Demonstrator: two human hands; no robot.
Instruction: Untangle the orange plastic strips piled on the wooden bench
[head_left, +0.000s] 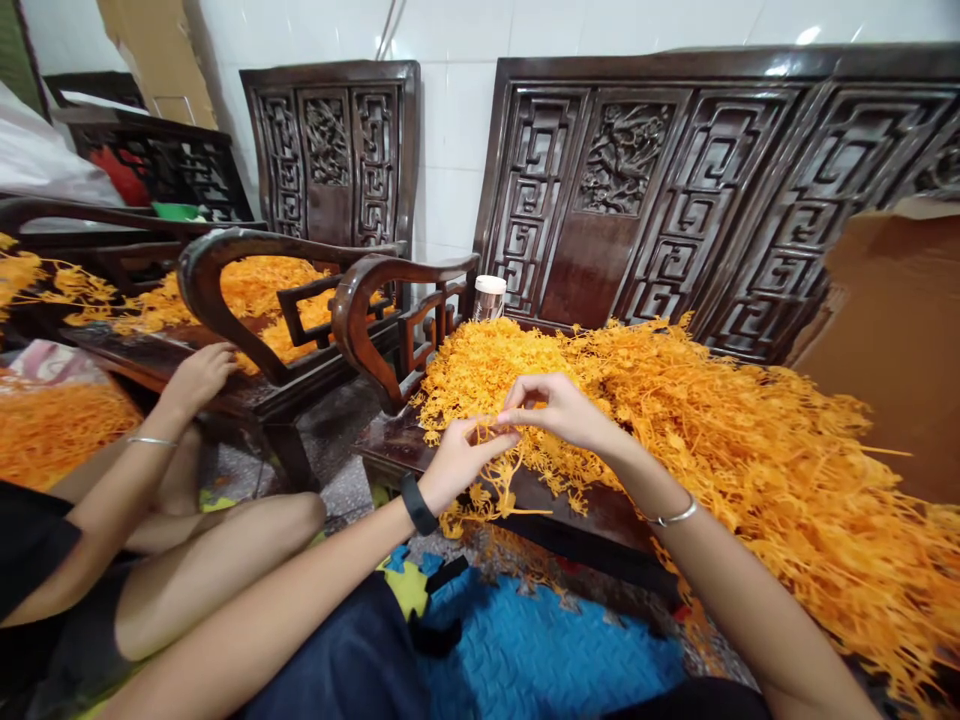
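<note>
My left hand (463,462), with a black band at its wrist, is closed on an orange artificial flower sprig (504,488) that hangs below the fingers. From the right, my right hand (559,408) meets it, thumb and fingertips pinched together at the upper part of the same sprig. The exact spot between the fingertips is too small to make out. Just behind both hands lies a big heap of orange artificial flower sprigs (720,420) on a dark wooden bench (622,510).
Another person's hand (201,375) rests by a carved chair (300,390) at the left, near more orange sprigs (262,285). A white-lidded jar (490,297) stands behind the heap. Cardboard (885,330) leans at the right. Blue foam mat (540,640) covers the floor.
</note>
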